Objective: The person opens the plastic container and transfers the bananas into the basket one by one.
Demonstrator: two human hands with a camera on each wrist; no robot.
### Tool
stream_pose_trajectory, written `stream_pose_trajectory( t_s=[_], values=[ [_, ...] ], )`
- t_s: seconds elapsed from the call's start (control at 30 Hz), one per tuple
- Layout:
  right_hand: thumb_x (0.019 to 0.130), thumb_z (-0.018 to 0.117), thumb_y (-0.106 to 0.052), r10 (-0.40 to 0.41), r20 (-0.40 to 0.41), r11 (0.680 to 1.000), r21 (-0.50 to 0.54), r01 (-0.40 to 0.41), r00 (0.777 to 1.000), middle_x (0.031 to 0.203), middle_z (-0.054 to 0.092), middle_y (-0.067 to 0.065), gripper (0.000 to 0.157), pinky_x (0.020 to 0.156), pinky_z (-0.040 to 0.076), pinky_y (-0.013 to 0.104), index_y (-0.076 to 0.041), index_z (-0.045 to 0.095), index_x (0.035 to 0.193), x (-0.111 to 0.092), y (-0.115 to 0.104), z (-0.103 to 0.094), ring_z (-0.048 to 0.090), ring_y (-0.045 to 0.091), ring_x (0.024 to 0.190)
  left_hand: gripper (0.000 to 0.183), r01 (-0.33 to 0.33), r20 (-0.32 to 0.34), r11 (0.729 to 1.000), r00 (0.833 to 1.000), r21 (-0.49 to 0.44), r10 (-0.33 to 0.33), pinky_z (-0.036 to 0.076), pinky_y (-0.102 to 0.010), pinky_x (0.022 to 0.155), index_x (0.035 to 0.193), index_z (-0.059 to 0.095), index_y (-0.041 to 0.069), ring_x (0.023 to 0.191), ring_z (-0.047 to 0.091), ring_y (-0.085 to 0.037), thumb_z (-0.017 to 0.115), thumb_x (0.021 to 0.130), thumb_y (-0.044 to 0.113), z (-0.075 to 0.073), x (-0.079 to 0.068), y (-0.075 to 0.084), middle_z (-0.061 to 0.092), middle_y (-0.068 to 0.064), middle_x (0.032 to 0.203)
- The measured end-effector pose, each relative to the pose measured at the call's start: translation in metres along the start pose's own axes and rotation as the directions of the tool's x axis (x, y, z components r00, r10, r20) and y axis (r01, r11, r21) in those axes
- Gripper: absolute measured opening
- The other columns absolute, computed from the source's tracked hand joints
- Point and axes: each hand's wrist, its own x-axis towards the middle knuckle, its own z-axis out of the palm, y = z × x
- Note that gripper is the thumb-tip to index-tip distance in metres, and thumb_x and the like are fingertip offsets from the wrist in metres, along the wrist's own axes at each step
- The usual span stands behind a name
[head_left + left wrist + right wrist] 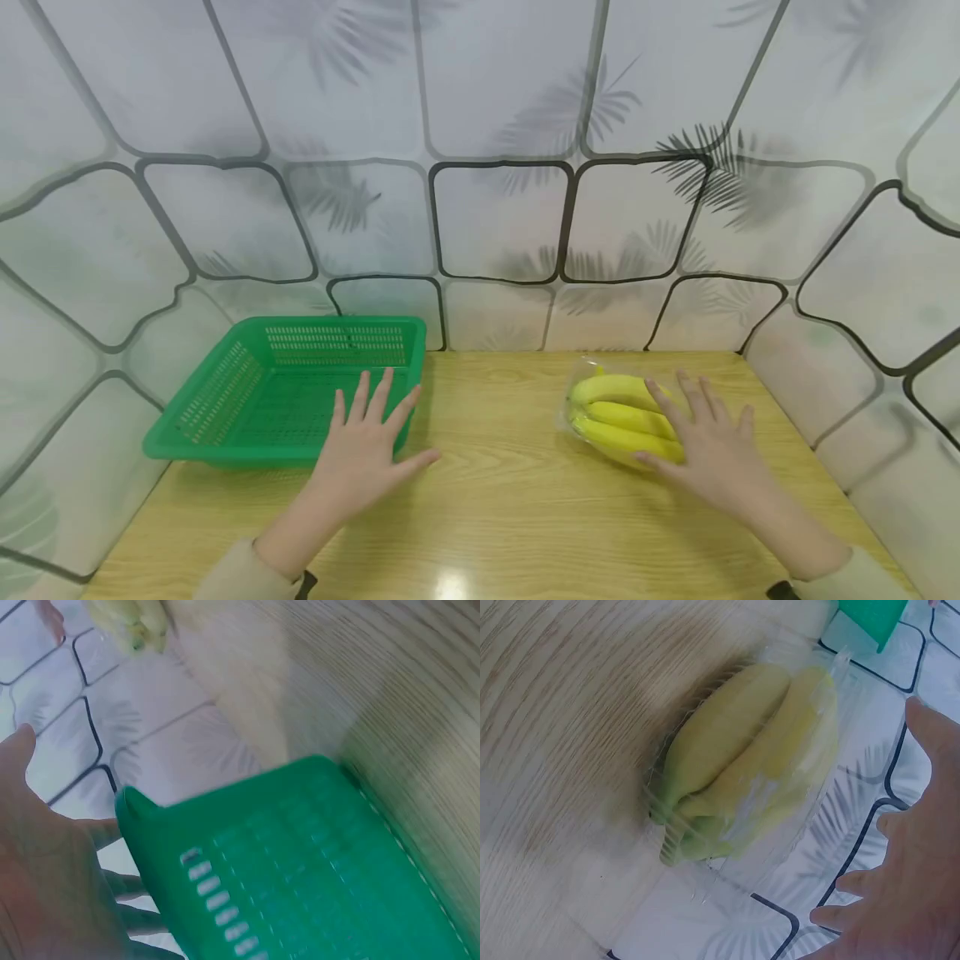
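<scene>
My left hand (pixel 362 450) is spread with straight fingers over the near right corner of a green plastic basket (pixel 225 452), holding nothing. In the left wrist view the fingers pass beside the rim of the basket (pixel 300 847). A bunch of yellow bananas (pixel 618 412) in a clear plastic bag lies on the table at the right. Over its right end my right hand (pixel 712 454) is held with fingers spread, overlapping the bananas in the head view. From the right wrist the bagged bananas (pixel 742 750) show whole, with the right hand (pixel 907 877) apart from them.
The wooden table (pixel 495 500) has a light grain and a bright reflection near its front. A wall (pixel 498 221) with a stone pattern and leaf prints closes off the back and both sides. The basket stands near the back left, its sides slotted.
</scene>
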Motion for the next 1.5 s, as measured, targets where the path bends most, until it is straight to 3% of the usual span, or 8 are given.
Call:
stream_pose_trajectory(
  t_s=[0.53,0.93,1.17,1.5],
  values=[
    [0.093,0.069,-0.068,0.048,0.008,0.998,0.036,-0.048,0.999,0.17,0.017,0.036,0.108,0.102,0.011,0.099,-0.032,0.005,0.172,-0.004,0.028,0.001,0.023,0.069,0.149,0.086,-0.056,0.082,0.997,0.995,-0.057,0.06,0.017,-0.076,0.126,0.167,0.037,0.024,0.16,0.016,-0.055,0.056,0.098,0.072,0.022,0.036,0.03,0.019,-0.025,0.174],
    [0.095,0.067,-0.067,0.07,-0.01,0.997,0.017,-0.07,0.998,0.168,0.021,0.037,0.106,0.101,0.015,0.099,-0.028,0.007,0.173,-0.004,0.043,0.002,0.025,0.068,0.148,0.086,-0.099,0.083,0.99,0.991,-0.104,0.108,0.018,-0.075,0.127,0.165,0.04,0.023,0.159,0.021,-0.056,0.06,0.097,0.071,0.03,0.052,0.055,0.026,-0.026,0.173],
    [0.093,0.068,-0.068,0.07,-0.05,0.997,-0.008,-0.07,0.996,0.166,0.026,0.037,0.107,0.102,0.02,0.097,-0.028,0.009,0.173,-0.008,0.049,0.001,0.03,0.066,0.146,0.084,-0.119,0.121,0.982,0.983,-0.148,0.137,0.018,-0.073,0.129,0.166,0.039,0.024,0.162,0.014,-0.051,0.057,0.099,0.07,0.038,0.06,0.072,0.02,-0.023,0.175],
    [0.096,0.067,-0.064,0.098,-0.014,0.995,0.023,-0.098,0.995,0.163,0.027,0.042,0.103,0.101,0.019,0.097,-0.024,0.011,0.173,-0.012,0.056,0.0,0.034,0.068,0.14,0.082,-0.157,0.186,0.976,0.965,-0.153,0.185,0.019,-0.066,0.132,0.168,0.034,0.026,0.164,0.014,-0.046,0.048,0.102,0.073,0.049,0.072,0.102,0.016,-0.018,0.177]
  ],
)
